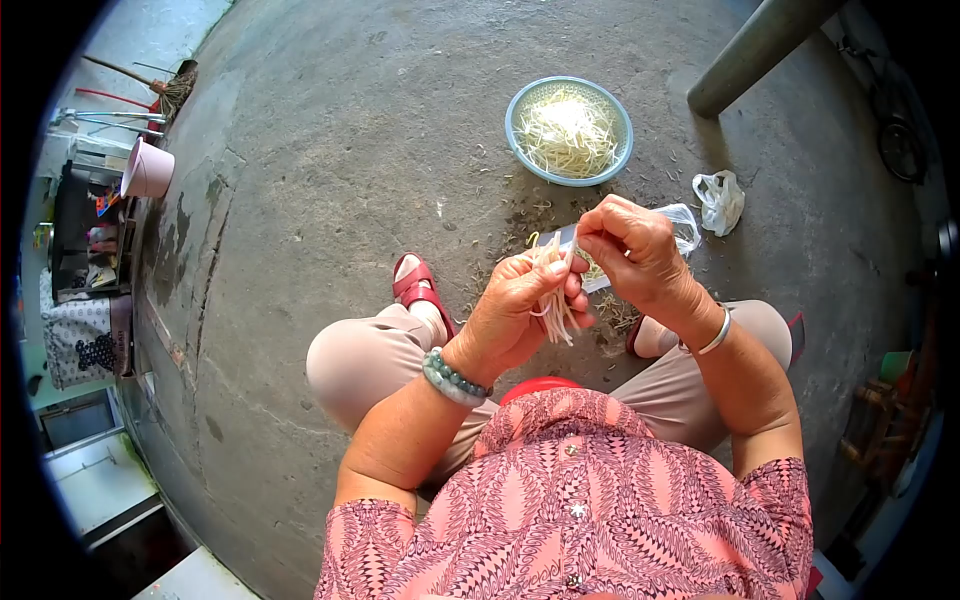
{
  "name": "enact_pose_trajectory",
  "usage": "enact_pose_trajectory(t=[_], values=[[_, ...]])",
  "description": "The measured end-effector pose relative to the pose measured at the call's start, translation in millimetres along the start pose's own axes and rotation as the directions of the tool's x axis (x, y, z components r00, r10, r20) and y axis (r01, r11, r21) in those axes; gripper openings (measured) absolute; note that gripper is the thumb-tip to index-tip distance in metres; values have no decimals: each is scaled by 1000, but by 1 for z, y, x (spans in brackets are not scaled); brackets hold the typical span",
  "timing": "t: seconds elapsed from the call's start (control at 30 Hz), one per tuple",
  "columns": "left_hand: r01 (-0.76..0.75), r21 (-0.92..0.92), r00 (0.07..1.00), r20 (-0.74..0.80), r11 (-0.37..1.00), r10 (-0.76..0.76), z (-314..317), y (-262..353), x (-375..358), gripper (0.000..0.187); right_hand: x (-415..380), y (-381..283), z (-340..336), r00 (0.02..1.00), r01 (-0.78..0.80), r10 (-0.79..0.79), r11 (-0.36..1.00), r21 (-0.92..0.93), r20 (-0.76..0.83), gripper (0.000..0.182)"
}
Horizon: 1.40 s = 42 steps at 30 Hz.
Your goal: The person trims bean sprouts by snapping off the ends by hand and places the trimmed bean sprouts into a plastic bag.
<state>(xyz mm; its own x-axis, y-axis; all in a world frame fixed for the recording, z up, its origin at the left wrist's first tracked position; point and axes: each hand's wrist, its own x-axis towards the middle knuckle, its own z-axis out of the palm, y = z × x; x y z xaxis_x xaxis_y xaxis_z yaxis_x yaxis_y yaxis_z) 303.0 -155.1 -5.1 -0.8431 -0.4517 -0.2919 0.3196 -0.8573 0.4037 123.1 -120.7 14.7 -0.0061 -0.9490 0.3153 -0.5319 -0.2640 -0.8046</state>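
Observation:
A small bunch of pale bean sprouts (pixel 553 290) is gripped in my left hand (pixel 515 300), its ends sticking out above and below the fingers. My right hand (pixel 635 250) is closed in a pinch right beside the top of that bunch, apparently on the end of a bean sprout; the exact hold is small and partly hidden. Beyond both hands stands a round light-blue colander (pixel 515 140) heaped with more bean sprouts (pixel 568 130). Under the hands, a clear plastic bag (pixel 683 225) lies on the floor, partly covered by them.
Sprout scraps (pixel 480 285) litter the concrete floor (pixel 330 150) around my feet. A crumpled white plastic bag (pixel 720 203) lies to the right, near a grey post (pixel 745 65). At the left wall are a pink bucket (pixel 148 169), a broom (pixel 175 92) and a dark shelf (pixel 85 230).

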Motion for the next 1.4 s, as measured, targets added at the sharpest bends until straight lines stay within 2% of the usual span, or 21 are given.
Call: enact_pose_trajectory(t=[0.03,0.13,0.27,0.33,0.4,0.43,0.5,0.57,0.63,0.67,0.77,0.8,0.9,1.0,1.2,1.3,1.4], values=[[3,-1,1000,-1,1000,-3,-1,0,0,21,0,1,0,995,95,-96,993,-68,-13,6],[8,0,1000,-4,1000,-8,-5,0,1,22,-2,-3,2,995,92,-97,960,-265,-8,6],[-49,-33,997,-62,998,47,-1,3,1,21,2,-1,4,984,-113,108,993,-25,-142,11],[-124,-69,990,-72,990,119,-3,8,3,20,1,2,3,987,-123,115,991,-62,-108,12],[-205,-146,970,-165,968,181,-7,13,5,20,0,0,5,992,-107,97,988,-114,-86,14],[-249,-181,954,-213,952,209,-8,15,6,20,-2,1,7,994,-104,98,982,-158,-45,12],[-302,-242,944,-213,922,254,-13,22,5,15,-11,9,16,997,-51,61,975,-218,40,6],[-358,-234,924,-229,904,306,-17,25,5,14,-28,5,23,929,-12,110,964,-267,355,22],[-393,-237,903,-280,888,324,-17,26,6,13,-35,-8,26,876,59,79,962,-268,476,28],[-397,-252,903,-281,882,326,-17,25,7,14,-35,-10,25,915,103,5,964,-245,404,23],[-394,-277,904,-290,876,315,-14,23,6,18,-25,-6,19,938,43,39,973,-227,345,18],[-387,-279,906,-291,879,307,-12,22,6,19,-22,-10,18,966,82,-34,981,-178,257,14],[-374,-310,918,-254,874,303,-16,20,7,22,-19,-17,19,984,130,-119,989,-78,133,14],[-364,-335,924,-246,869,292,-15,20,7,22,-21,-18,21,996,49,-48,999,-18,78,17],[-342,-340,933,-237,876,272,-13,16,10,21,-21,-24,21,988,-139,129,984,114,90,17],[-320,-326,946,-152,889,285,-13,12,11,21,-19,-23,21,988,-145,139,985,94,69,13],[-310,-302,950,-131,902,283,-15,8,12,21,-18,-15,25,996,-82,84,989,119,-11,11]])
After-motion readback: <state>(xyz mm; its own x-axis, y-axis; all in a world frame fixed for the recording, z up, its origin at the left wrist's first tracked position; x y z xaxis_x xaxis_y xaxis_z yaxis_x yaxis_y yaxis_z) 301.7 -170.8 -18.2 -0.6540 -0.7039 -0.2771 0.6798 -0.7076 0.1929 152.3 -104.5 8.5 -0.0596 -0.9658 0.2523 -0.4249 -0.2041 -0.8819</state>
